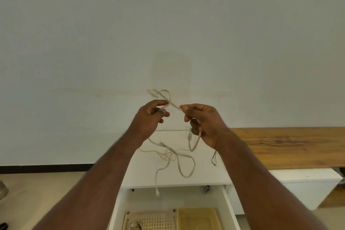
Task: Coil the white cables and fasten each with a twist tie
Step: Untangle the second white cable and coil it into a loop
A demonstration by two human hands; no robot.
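Note:
A white cable [162, 93] is held up in front of the wall, looping above and between both hands. My left hand [152, 115] pinches one strand of it between thumb and fingers. My right hand [202, 121] pinches the cable at its fingertips and holds a lower loop [194, 144] against the palm. More white cable [179, 160] lies tangled on the white cabinet top [209, 177], one plug end [157, 191] hanging over the front edge. A thin black twist tie [214, 158] lies on the top to the right.
An open white drawer [226, 203] below holds a beige perforated tray [153, 220] and a yellow basket [197, 218]. A wooden bench top [291, 145] runs to the right. A white wall fills the background.

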